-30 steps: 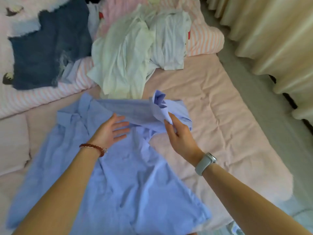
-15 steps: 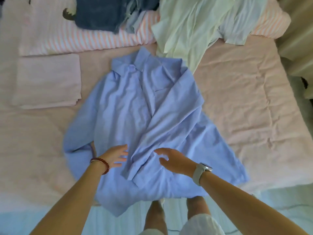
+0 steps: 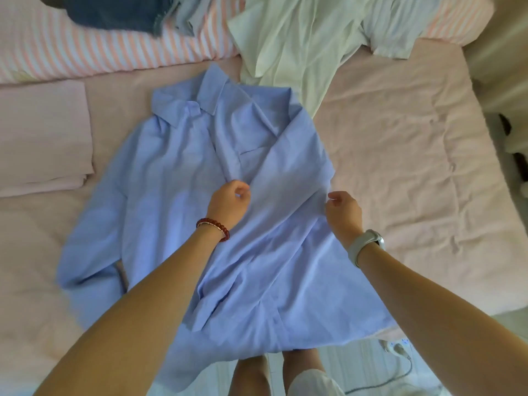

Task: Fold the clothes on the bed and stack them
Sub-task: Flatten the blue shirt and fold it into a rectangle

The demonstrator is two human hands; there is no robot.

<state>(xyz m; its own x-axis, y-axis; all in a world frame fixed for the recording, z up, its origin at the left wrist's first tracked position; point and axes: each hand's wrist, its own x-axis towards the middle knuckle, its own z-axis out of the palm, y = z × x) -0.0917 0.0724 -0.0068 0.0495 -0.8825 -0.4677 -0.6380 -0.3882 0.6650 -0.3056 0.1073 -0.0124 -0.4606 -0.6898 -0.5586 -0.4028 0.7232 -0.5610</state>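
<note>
Both hands have moved up the blue shirt (image 3: 183, 178) since half a second ago, from near its hem to about mid-length, and their fingers have gone from spread flat to curled. Left hand (image 3: 227, 202): fingers curled, pinching the edge of the sleeve folded across the front, just below the chest pocket. Right hand (image 3: 344, 210): fingers curled at the shirt's right side edge; whether cloth is actually held there cannot be told. The shirt lies front-up on the pink bed sheet (image 3: 400, 155), collar pointing away from the person, hem hanging over the near edge of the bed. Its long axis runs from far to near, tilted slightly to the left at the collar end. The other sleeve lies loose along the left side. Bare sheet extends to the right of the shirt as far as the bed's right edge. To the left, a folded pink cloth (image 3: 43, 135) lies beside the shirt, apart from it. Beyond the collar, a pale green garment (image 3: 297, 44) touches the shirt's far right shoulder, and dark denim (image 3: 114, 11) lies on the striped bedding (image 3: 85, 52).
</note>
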